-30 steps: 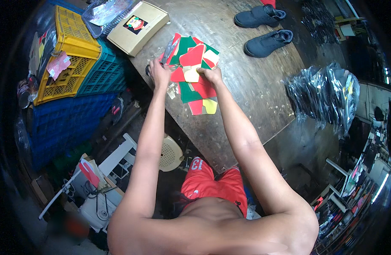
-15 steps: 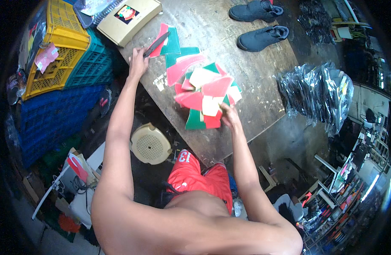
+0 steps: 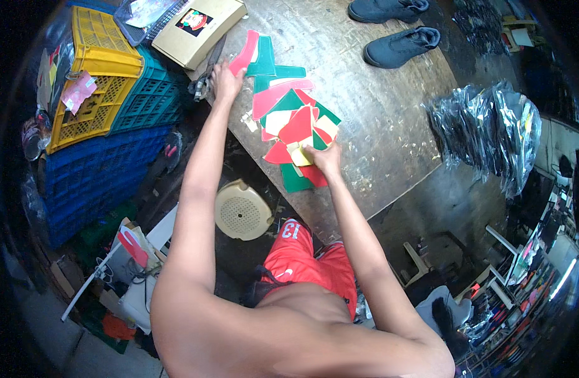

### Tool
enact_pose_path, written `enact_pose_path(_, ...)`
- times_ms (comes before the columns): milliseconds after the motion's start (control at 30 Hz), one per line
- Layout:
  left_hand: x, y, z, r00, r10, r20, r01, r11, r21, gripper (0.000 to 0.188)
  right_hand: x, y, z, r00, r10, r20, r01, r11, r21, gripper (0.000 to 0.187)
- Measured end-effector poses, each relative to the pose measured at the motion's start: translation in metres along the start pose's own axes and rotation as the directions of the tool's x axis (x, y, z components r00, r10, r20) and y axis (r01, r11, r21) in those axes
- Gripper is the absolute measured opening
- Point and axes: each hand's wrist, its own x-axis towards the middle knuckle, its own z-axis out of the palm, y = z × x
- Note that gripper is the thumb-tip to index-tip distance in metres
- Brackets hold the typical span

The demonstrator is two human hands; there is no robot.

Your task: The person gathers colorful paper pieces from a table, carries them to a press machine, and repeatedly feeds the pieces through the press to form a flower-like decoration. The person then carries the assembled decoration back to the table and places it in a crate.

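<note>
Flat cut pieces in red, green and cream, leather-like sheets, lie in an overlapping pile (image 3: 297, 126) near the table's front corner. My right hand (image 3: 326, 159) grips the pile's near right side, its thumb on a small yellowish piece (image 3: 300, 155). Farther left, my left hand (image 3: 226, 82) has its fingers closed around the lower end of a curved red piece (image 3: 248, 50). Beside that lie a green piece (image 3: 262, 60) and a pink-red piece (image 3: 277, 96). A dark elongated object (image 3: 209, 69) sits at the table edge by my left fingers; its kind is unclear.
The worn wooden table (image 3: 390, 138) carries two dark shoes (image 3: 403, 47) and a cardboard box (image 3: 198, 28). Yellow, teal and blue crates (image 3: 107, 170) are stacked at left. A beige plastic stool (image 3: 242, 211) stands below the edge. Plastic-wrapped dark items (image 3: 485, 132) are at right.
My left hand has let go of the dark blade-shaped object and taken the curved red piece. My right hand stays at the pile, where some pieces have shifted or turned. The whole view has shifted slightly.
</note>
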Motion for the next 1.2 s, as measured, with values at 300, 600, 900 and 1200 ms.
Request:
enact_pose_path(300,0.006,0.005,0.018,0.901,-0.203,0.385,0.337,0.884,-0.325,0.032,-0.012,-0.04,0.03,0.942,0.295,-0.157,-0.325,0.919,-0.221,0.085)
enact_pose_path(600,-0.042,0.042,0.035,0.868,-0.355,0.347,0.404,0.911,-0.078,0.061,-0.008,-0.029,0.037,0.915,0.399,-0.057,-0.399,0.917,0.004,0.052)
enact_pose_path(900,-0.057,0.041,0.032,0.775,-0.108,0.623,0.568,0.553,-0.61,0.03,-0.027,0.032,0.011,0.962,0.212,0.172,-0.271,0.818,0.508,0.036)
enact_pose_path(1200,-0.171,0.091,-0.077,0.901,0.231,0.367,0.328,0.19,-0.925,0.035,-0.057,0.138,-0.117,0.905,0.219,0.365,-0.418,0.617,0.667,0.035)
